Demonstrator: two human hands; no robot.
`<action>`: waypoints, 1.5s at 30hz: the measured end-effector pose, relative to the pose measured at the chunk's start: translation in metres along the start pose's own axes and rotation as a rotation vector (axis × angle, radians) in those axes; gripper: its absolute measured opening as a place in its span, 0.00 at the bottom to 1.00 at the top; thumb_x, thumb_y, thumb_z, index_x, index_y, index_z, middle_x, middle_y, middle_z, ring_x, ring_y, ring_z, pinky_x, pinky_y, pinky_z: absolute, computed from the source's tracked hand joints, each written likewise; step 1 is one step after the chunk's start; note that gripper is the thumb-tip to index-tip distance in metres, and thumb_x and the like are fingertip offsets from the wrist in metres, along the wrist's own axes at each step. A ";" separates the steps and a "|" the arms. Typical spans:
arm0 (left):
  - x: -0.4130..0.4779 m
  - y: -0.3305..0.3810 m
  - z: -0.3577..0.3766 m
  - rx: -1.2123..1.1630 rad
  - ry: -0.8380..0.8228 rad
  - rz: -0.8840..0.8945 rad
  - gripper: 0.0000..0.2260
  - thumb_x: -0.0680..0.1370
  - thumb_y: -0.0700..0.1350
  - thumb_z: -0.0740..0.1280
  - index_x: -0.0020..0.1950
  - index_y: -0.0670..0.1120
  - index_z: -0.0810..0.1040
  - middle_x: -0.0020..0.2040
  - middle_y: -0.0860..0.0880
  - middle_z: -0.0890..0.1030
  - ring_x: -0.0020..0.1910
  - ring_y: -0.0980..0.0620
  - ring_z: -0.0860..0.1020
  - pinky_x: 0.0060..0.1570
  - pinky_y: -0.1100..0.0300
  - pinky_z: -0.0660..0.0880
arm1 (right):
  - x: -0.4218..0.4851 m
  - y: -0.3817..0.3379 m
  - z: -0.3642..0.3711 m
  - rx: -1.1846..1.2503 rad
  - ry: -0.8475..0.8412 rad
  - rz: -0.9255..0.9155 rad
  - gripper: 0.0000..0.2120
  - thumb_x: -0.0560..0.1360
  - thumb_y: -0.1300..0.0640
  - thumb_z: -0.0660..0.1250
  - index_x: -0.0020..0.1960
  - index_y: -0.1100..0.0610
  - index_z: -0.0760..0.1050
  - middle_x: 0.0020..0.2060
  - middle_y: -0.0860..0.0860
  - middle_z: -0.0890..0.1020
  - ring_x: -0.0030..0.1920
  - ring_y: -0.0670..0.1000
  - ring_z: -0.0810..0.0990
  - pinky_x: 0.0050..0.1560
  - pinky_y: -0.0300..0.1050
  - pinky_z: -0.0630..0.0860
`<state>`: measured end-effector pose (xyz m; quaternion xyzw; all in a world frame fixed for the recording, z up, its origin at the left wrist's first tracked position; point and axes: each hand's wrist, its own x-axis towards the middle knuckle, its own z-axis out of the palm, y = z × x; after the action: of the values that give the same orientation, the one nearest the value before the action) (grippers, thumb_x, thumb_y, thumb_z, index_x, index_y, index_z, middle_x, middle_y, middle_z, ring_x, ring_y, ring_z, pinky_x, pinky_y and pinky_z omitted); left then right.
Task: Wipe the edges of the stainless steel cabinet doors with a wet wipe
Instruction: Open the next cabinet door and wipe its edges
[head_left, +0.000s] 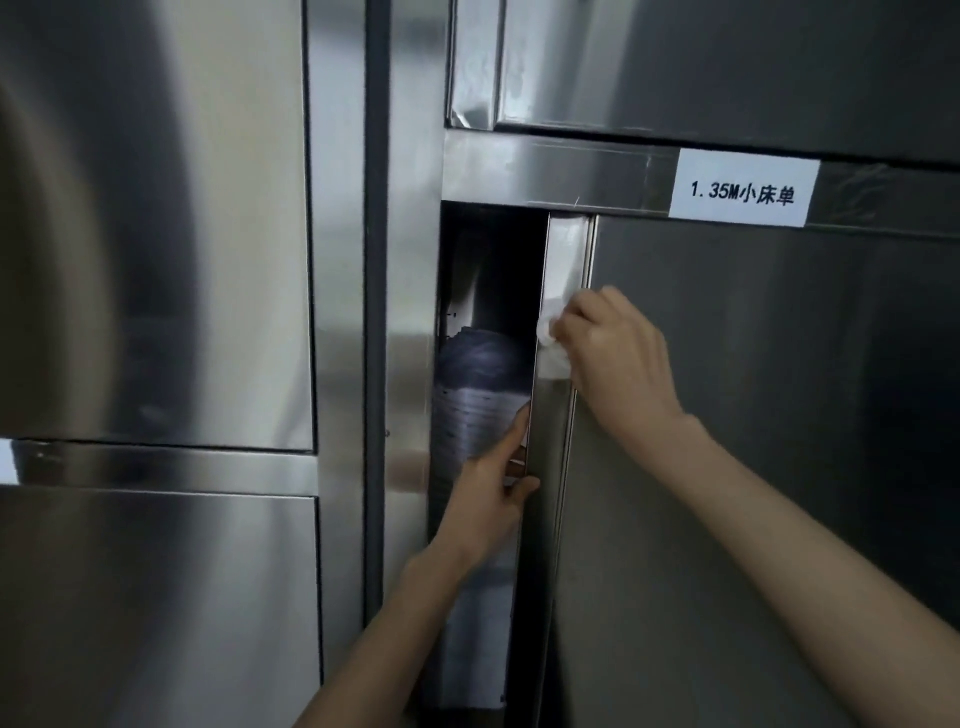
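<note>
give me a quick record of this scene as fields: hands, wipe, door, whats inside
left hand: grips the door's left edge, below the wipe
right hand: holds the wet wipe against that same edge
wet wipe: white, bunched, on the edge's upper part
door: stainless steel, partly open, dark gap at its left
label: white, above the door, reads 1.35M小床单
inside: folded fabric, stacked, seen through the gap
</note>
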<state>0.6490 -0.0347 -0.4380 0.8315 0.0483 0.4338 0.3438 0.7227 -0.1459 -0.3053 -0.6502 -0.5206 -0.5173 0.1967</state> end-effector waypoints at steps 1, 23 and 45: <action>0.000 0.002 0.002 0.021 -0.001 0.007 0.39 0.75 0.29 0.67 0.72 0.59 0.50 0.51 0.68 0.71 0.46 0.81 0.71 0.47 0.84 0.65 | 0.005 0.002 -0.002 -0.032 0.010 0.021 0.09 0.60 0.74 0.73 0.35 0.64 0.78 0.35 0.57 0.79 0.37 0.58 0.77 0.22 0.42 0.69; 0.080 0.030 -0.134 1.145 0.223 0.698 0.28 0.77 0.48 0.58 0.77 0.42 0.63 0.78 0.42 0.61 0.78 0.45 0.54 0.77 0.46 0.50 | -0.030 -0.003 0.030 0.107 0.216 -0.068 0.13 0.59 0.77 0.74 0.36 0.63 0.78 0.35 0.53 0.80 0.33 0.52 0.76 0.27 0.42 0.72; 0.081 0.032 -0.135 1.099 0.302 0.649 0.31 0.80 0.53 0.54 0.77 0.36 0.55 0.79 0.39 0.54 0.79 0.45 0.50 0.77 0.51 0.48 | 0.032 -0.020 0.014 0.042 0.303 0.053 0.06 0.65 0.71 0.73 0.38 0.64 0.78 0.36 0.55 0.81 0.36 0.56 0.78 0.27 0.44 0.73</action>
<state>0.5902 0.0435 -0.3106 0.7884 0.0574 0.5396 -0.2898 0.7093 -0.1122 -0.2878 -0.5741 -0.4780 -0.5931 0.3001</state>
